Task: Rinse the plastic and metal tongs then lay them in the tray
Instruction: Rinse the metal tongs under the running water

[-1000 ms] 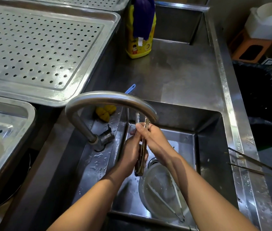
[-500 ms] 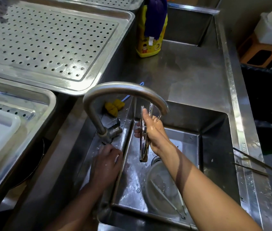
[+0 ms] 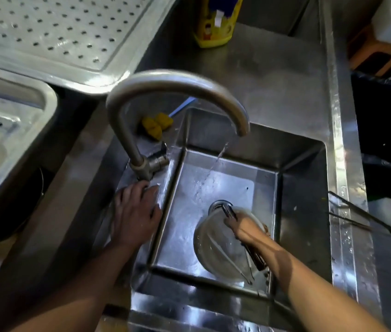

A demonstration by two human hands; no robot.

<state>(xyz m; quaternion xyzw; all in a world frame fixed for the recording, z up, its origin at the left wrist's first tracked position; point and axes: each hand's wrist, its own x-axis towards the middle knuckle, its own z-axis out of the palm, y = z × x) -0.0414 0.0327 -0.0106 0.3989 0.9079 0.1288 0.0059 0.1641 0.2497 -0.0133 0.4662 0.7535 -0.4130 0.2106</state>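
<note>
My right hand (image 3: 246, 227) is low in the sink (image 3: 302, 178), gripping a pair of dark tongs (image 3: 257, 258) whose tips (image 3: 228, 210) point toward the drain. The hand hovers over a clear bowl (image 3: 210, 245) that has another thin pair of tongs (image 3: 225, 257) lying in it. My left hand (image 3: 135, 213) rests flat on the wet ledge, fingertips at the base of the faucet (image 3: 141, 164). Water streams from the spout (image 3: 242, 129) onto the sink floor. Long metal tongs (image 3: 362, 218) lie across the sink's right rim. A perforated steel tray (image 3: 45, 32) sits at the upper left.
A second steel tray (image 3: 29, 111) holding a white item is at the left. A yellow sponge brush (image 3: 157, 124) lies behind the faucet, and a yellow soap bottle (image 3: 216, 22) stands at the back. A black bin bag (image 3: 386, 144) is on the right.
My right hand dropped from under the spout down to the bowl, carrying the tongs. My left hand slid up to the faucet base. Water now falls straight onto the sink floor.
</note>
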